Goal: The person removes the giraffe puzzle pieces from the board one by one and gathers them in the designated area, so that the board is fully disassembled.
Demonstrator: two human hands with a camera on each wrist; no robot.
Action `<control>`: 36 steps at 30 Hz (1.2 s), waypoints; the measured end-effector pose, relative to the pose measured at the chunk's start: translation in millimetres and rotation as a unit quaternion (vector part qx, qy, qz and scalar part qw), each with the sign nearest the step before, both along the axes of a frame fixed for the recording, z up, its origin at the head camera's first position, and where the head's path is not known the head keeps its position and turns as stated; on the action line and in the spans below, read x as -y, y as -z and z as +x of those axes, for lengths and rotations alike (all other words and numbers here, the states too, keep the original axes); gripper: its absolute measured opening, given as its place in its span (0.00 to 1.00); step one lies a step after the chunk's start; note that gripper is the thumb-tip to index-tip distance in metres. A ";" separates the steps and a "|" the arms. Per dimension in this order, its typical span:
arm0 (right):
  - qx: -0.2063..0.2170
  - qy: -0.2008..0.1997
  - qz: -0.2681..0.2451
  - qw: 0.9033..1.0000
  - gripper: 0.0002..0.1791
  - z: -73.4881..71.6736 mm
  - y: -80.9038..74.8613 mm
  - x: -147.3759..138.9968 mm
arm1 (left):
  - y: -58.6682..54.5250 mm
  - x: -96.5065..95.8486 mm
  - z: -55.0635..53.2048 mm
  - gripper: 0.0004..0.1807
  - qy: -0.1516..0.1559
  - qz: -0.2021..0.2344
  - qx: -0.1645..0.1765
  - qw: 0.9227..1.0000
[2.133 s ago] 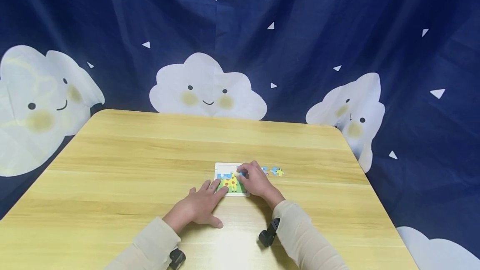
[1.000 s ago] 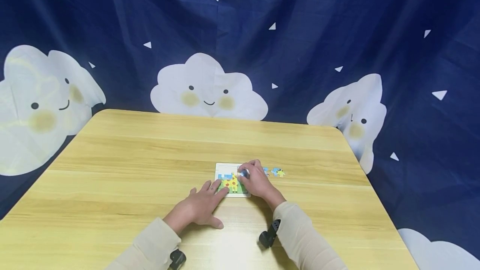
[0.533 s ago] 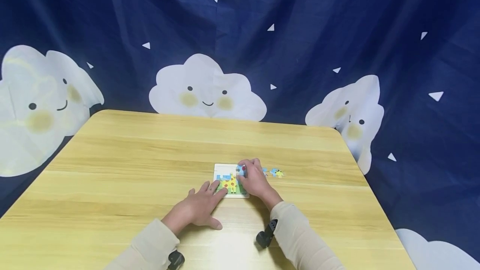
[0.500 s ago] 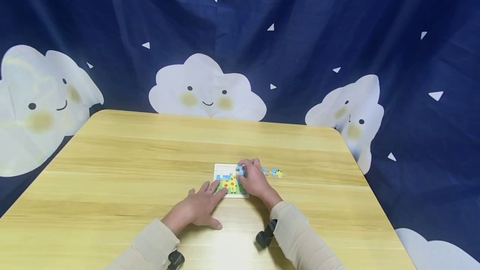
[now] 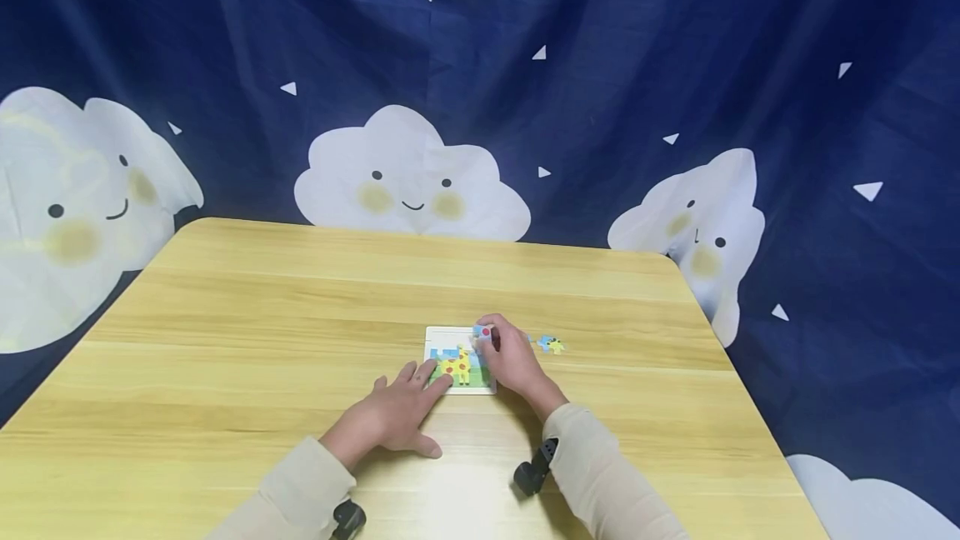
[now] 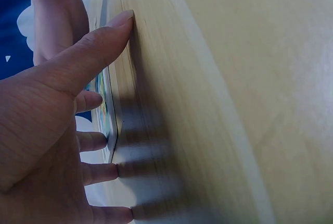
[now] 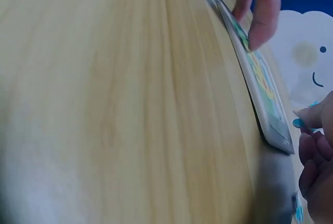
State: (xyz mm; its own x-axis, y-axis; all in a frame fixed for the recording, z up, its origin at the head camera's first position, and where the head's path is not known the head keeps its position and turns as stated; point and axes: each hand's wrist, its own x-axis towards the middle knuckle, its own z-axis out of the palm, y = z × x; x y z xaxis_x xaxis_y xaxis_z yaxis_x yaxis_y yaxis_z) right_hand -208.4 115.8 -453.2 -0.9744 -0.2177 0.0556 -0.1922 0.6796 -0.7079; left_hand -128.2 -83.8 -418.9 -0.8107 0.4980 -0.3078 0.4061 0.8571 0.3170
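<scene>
A giraffe jigsaw puzzle in a white tray (image 5: 459,391) lies on the table, its lower part filled and white backing showing in its upper part. My left hand (image 5: 393,413) lies with fingers spread, fingertips on the tray's left side; the left wrist view shows the thumb (image 6: 99,47) out over the wood. My right hand (image 5: 517,361) pinches a blue puzzle piece (image 5: 484,331) with a red spot between thumb and forefinger, at the tray's upper right corner. In the right wrist view the piece's blue edge (image 7: 298,123) shows at the thumb tip.
Loose blue and yellow puzzle pieces (image 5: 552,344) lie right of the tray, partly behind my right hand. The wooden table (image 5: 262,315) reaches back to a dark blue curtain (image 5: 600,65) with smiling clouds. Each sleeve carries a black wrist camera (image 5: 534,469).
The piece in my right fingers has turned, its blue face and red spot coming into sight, and has moved up to the tray's upper right corner. My left hand stays in place.
</scene>
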 end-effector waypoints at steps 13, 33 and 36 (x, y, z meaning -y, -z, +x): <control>-0.032 0.060 -0.074 0.995 0.16 -1.4 -5.8 -37.6 | -0.9 1.0 0.3 0.53 -0.005 0.006 0.004 1.000; 0.022 0.139 -0.030 0.990 0.20 7.8 -2.2 -117.0 | -0.5 0.3 0.8 0.53 -0.003 0.008 0.004 1.000; 0.025 0.142 -0.014 0.989 0.20 8.0 -0.8 -123.7 | -0.6 1.0 0.9 0.54 -0.002 0.007 0.002 1.000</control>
State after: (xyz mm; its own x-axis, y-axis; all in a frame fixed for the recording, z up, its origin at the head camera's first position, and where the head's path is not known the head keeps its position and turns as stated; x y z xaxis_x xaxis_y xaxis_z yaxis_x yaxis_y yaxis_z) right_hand -200.4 239.5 -452.4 -0.9978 0.0665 0.0071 0.0402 0.6816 -0.7306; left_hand -127.3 -84.8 -418.3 -0.8117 0.4988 -0.3041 0.4006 0.8541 0.3317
